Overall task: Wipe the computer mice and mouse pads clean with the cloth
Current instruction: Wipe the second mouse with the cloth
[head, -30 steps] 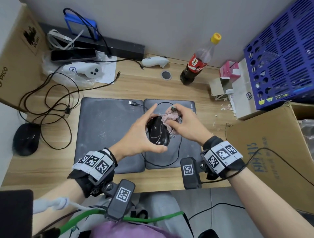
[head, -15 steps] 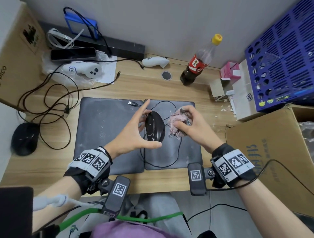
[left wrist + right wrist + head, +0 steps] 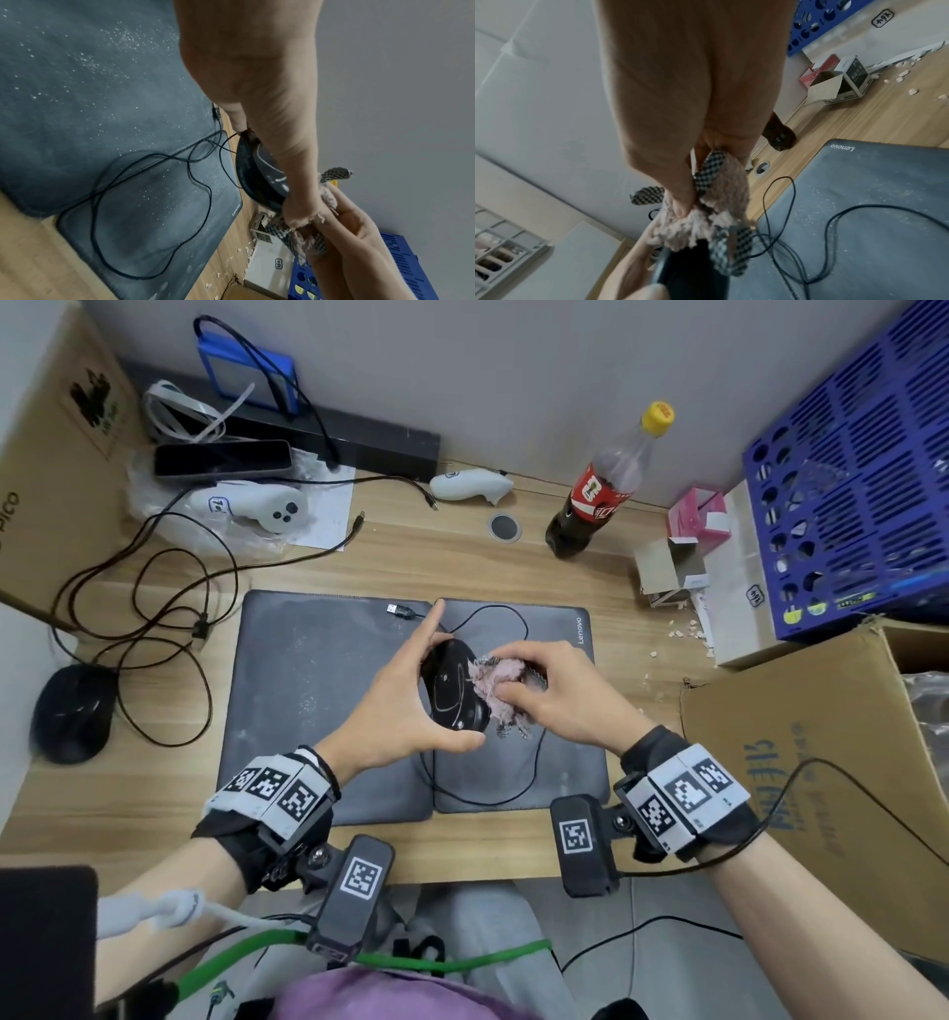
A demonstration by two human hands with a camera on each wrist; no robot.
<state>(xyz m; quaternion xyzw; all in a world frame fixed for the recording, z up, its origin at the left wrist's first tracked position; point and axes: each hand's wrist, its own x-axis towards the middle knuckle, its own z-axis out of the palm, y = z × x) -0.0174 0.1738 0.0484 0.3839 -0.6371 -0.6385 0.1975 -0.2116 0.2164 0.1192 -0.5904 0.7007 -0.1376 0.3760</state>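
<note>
Two black mice [image 3: 454, 693] [image 3: 74, 711], two grey mouse pads [image 3: 318, 701] [image 3: 560, 762], one cloth [image 3: 498, 677], two white controllers [image 3: 257, 505] [image 3: 470, 486]

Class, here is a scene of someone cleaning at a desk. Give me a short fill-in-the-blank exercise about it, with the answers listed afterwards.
1. The left hand holds a black wired ____.
2. The right hand presses a fluffy pink ____ against it.
3. The two dark grey mouse pads are speckled with white ____.
4. The cola bottle has a ____ cap.

Answers: mouse; cloth; dust; yellow
</note>
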